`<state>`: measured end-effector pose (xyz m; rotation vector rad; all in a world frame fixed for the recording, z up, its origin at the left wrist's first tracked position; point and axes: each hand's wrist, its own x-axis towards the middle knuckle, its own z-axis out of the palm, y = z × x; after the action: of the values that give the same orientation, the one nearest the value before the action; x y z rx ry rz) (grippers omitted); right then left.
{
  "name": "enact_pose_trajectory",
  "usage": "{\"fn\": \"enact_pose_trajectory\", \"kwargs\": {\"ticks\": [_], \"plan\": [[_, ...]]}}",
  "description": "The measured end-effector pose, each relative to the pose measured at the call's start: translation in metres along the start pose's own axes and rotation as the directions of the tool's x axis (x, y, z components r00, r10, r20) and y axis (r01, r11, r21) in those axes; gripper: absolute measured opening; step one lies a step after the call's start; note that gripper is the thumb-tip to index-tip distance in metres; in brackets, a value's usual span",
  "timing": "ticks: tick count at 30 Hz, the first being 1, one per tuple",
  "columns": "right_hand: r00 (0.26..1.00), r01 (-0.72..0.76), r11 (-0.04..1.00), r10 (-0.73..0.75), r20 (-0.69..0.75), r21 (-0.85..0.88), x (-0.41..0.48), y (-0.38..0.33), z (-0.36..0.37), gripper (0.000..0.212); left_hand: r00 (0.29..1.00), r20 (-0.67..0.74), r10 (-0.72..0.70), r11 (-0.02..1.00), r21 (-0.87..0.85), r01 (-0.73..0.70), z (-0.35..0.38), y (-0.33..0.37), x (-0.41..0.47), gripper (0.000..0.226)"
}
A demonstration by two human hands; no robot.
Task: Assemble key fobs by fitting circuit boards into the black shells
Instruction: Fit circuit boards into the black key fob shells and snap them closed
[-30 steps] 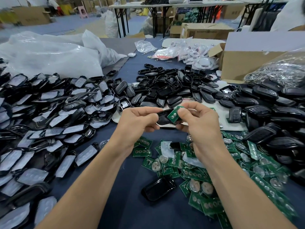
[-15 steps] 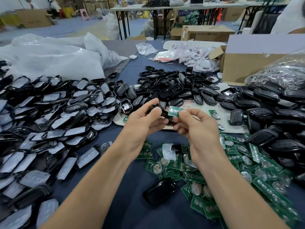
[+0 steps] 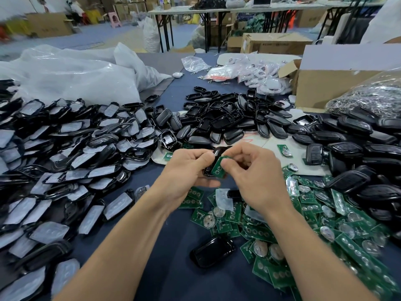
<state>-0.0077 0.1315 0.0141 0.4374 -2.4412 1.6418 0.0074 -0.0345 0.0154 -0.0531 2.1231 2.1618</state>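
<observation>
Navy tablecloth point(image 3: 173, 270), seemingly warehouse floor point(image 3: 121, 38) beyond

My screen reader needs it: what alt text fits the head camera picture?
Over a dark blue table, the left hand grips a black shell while the right hand pinches a green circuit board against it. Heaps of black shells surround the hands, and loose green boards lie below the right hand.

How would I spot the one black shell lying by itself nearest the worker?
Find the heap of green circuit boards on the dark blue table, on the worker's right. At its near left edge, between the forearms, lies a glossy black shell. Unlike the piled shells, it lies alone on bare cloth.
</observation>
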Motion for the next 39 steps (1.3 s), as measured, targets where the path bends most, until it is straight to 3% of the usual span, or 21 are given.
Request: {"fn": "enact_pose_trajectory", "kwargs": {"ticks": [2,9,20,27,31,35,39], "plan": [[1.000,-0.013,1.000,0.013,-0.007,0.005,-0.001,0.000,0.001,0.018,1.000,-0.008,0.006,1.000,-0.004,-0.006,0.000,-0.001,0.000,0.046],[0.999,-0.032,0.993,0.036,-0.029,0.114,0.001,-0.003,0.000,0.018,0.999,-0.027,-0.033,0.999,-0.025,0.032,-0.002,-0.002,0.001,0.029],[0.997,-0.042,0.997,0.046,-0.059,0.066,-0.001,-0.002,0.001,0.020,0.999,0.022,-0.043,0.998,-0.053,0.044,0.000,-0.001,0.000,0.026],[0.985,-0.002,0.999,0.008,-0.171,0.033,-0.004,-0.006,0.003,0.027,0.997,0.074,0.009,1.000,-0.026,-0.008,-0.001,-0.003,0.000,0.019],[0.969,0.019,0.998,-0.031,-0.246,-0.052,-0.006,-0.007,0.007,0.020,0.999,0.007,0.037,0.998,-0.041,-0.037,0.005,-0.006,0.000,0.025],[0.969,0.012,0.997,-0.030,-0.244,-0.075,-0.004,-0.005,0.008,0.057,0.997,-0.060,0.040,0.997,-0.066,-0.044,0.010,-0.008,0.001,0.026],[0.985,-0.051,0.998,0.042,-0.167,-0.049,-0.002,-0.006,0.007,0.023,0.990,-0.113,0.082,0.996,-0.030,-0.086,0.010,-0.007,0.002,0.034]]}}
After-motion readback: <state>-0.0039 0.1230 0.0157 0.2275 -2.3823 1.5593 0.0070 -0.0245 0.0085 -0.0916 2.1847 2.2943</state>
